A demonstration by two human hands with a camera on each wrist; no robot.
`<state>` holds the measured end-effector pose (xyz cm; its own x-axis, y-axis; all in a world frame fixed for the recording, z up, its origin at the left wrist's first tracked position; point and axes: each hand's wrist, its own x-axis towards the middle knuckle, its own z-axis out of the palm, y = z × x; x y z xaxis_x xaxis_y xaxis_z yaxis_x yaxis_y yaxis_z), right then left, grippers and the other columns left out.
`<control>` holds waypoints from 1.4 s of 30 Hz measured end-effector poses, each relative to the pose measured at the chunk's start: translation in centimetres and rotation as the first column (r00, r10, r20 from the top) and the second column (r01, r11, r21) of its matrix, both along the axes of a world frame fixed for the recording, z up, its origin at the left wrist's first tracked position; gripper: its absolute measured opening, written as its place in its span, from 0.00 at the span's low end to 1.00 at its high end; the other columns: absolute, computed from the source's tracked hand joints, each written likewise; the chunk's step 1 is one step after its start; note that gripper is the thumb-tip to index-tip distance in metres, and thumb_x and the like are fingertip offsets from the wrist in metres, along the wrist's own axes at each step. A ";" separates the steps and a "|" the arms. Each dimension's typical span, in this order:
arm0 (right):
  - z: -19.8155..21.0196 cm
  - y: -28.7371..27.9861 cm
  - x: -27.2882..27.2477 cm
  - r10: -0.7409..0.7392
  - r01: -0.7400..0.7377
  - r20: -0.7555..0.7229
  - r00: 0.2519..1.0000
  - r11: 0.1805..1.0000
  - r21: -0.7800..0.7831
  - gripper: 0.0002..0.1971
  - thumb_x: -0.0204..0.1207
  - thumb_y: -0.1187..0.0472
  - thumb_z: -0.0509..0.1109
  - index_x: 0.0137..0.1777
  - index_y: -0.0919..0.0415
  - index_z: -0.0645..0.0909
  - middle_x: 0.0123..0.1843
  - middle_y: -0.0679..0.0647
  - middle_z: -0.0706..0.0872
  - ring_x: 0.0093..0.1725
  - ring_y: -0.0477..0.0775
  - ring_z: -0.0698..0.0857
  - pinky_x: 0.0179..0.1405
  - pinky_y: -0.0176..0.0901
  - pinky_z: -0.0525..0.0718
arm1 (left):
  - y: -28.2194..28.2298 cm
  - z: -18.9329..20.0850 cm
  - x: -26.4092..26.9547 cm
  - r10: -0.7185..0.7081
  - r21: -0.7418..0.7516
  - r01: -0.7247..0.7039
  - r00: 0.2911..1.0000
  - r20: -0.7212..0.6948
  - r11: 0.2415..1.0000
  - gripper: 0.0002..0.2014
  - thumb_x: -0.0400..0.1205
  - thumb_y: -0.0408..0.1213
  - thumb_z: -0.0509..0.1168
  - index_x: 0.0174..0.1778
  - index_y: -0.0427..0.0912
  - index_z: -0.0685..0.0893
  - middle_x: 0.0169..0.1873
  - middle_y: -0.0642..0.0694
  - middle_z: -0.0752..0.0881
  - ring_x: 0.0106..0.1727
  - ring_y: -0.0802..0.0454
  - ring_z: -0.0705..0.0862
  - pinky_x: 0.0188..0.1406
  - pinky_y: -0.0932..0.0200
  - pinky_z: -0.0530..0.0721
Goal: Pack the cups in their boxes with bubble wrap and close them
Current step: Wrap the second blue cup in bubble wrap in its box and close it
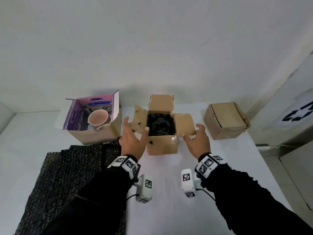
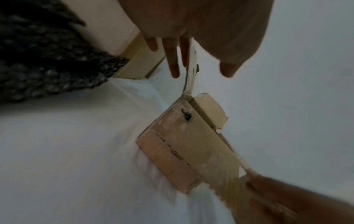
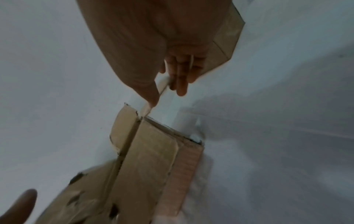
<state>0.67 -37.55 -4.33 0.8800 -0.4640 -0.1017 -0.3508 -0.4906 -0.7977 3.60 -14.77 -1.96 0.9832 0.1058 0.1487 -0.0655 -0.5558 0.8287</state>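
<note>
My left hand [image 1: 133, 134] and right hand [image 1: 197, 139] hover spread, gripping nothing, at the cardboard box's [image 1: 161, 145] nine and three o'clock flaps; light, bendy card, best pushed near the creases.

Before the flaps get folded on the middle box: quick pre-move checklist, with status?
1. Middle box holds black wrap: ok.
2. Cup inside the wrap: cannot tell.
3. All four flaps open: ok.
4. Left hand at left flap, fingers straight: ok.
5. Right hand at right flap: ok.
6. Pink cup in purple box wrapped: not ok, bare.
</note>
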 end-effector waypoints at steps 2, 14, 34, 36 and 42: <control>0.9 0.4 -0.1 -0.029 0.028 0.185 0.982 1.000 0.008 0.28 0.76 0.61 0.73 0.72 0.58 0.66 0.60 0.56 0.83 0.46 0.54 0.85 0.45 0.42 0.78 | -0.2 0.1 -0.1 -0.174 -0.002 0.176 0.977 0.123 0.984 0.36 0.81 0.48 0.64 0.82 0.44 0.54 0.66 0.45 0.80 0.65 0.51 0.80 0.67 0.50 0.74; -0.1 1.7 0.9 0.567 -0.428 0.119 0.815 0.727 -0.537 0.26 0.63 0.71 0.67 0.62 0.53 0.81 0.64 0.49 0.80 0.61 0.58 0.76 0.54 0.54 0.78 | 1.6 -3.1 2.0 -0.630 0.803 0.393 0.776 -0.028 0.449 0.36 0.59 0.33 0.76 0.65 0.50 0.76 0.69 0.51 0.78 0.70 0.41 0.74 0.59 0.45 0.79; -1.6 0.5 6.0 0.246 -0.254 0.103 0.964 0.964 0.081 0.25 0.72 0.54 0.76 0.67 0.55 0.73 0.60 0.48 0.82 0.56 0.47 0.82 0.54 0.41 0.79 | 0.1 -2.2 6.8 -0.227 0.253 0.327 0.908 -0.353 0.911 0.35 0.73 0.59 0.72 0.75 0.49 0.73 0.56 0.51 0.88 0.55 0.52 0.86 0.54 0.56 0.82; -1.3 0.4 8.2 0.236 -0.237 0.030 0.971 0.951 0.197 0.24 0.72 0.53 0.78 0.65 0.58 0.77 0.59 0.51 0.84 0.59 0.49 0.82 0.59 0.41 0.79 | 0.3 -2.0 7.2 -0.236 0.222 0.330 0.901 -0.365 0.917 0.33 0.71 0.60 0.73 0.71 0.51 0.78 0.51 0.53 0.90 0.50 0.54 0.87 0.52 0.56 0.84; 2.4 0.6 14.4 0.162 -0.161 0.045 0.986 0.837 0.524 0.20 0.69 0.53 0.81 0.57 0.59 0.80 0.54 0.53 0.88 0.51 0.49 0.87 0.50 0.43 0.85 | 0.6 -2.2 7.3 -0.228 0.165 0.313 0.889 -0.396 0.935 0.34 0.67 0.63 0.74 0.67 0.56 0.79 0.45 0.57 0.90 0.41 0.57 0.88 0.49 0.50 0.88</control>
